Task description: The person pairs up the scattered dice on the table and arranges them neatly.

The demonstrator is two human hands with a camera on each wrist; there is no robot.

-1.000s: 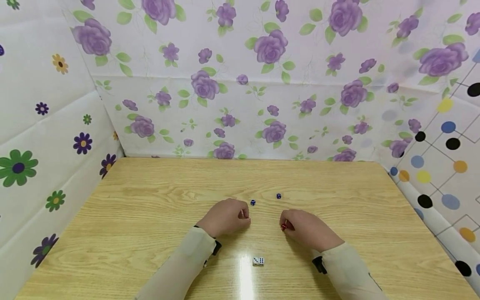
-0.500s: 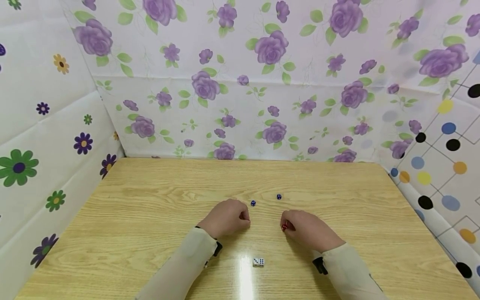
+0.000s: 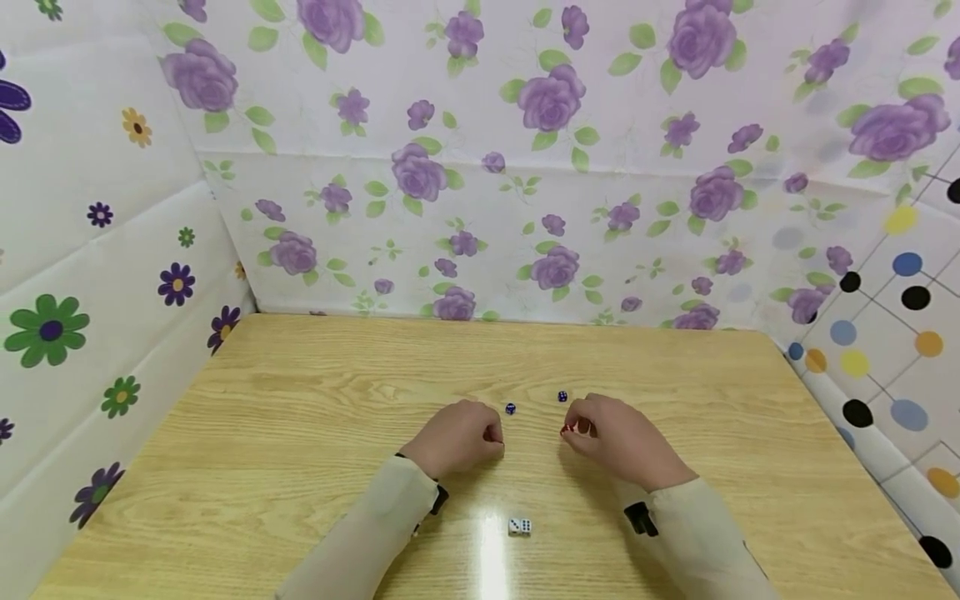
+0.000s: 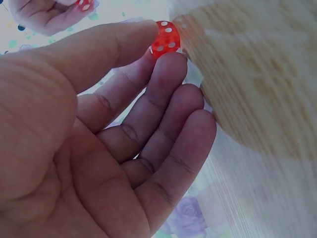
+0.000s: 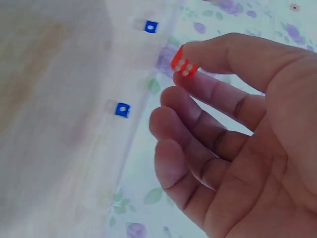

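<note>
My left hand (image 3: 459, 437) pinches a red die (image 4: 166, 39) with white dots between thumb and fingertips, close to the wooden table; in the head view the fingers hide this die. My right hand (image 3: 622, 437) pinches another red die (image 5: 184, 63) between thumb and index finger, above the table, the other fingers loosely curled. Just beyond the hands lie two blue dice: one blue die (image 3: 511, 408) near the left fingertips, the other blue die (image 3: 562, 397) beyond the right fingertips. Nearer the front, two white dice (image 3: 519, 527) sit side by side, touching.
The wooden table (image 3: 315, 375) reaches back to a wall covering with purple roses (image 3: 551, 98). A flower-patterned sheet (image 3: 120, 250) borders the left side and a dotted sheet (image 3: 885, 350) the right.
My right hand has moved slightly away from me and up with its red die, toward the blue die. The left hand has stayed in place. The head view has shifted slightly.
</note>
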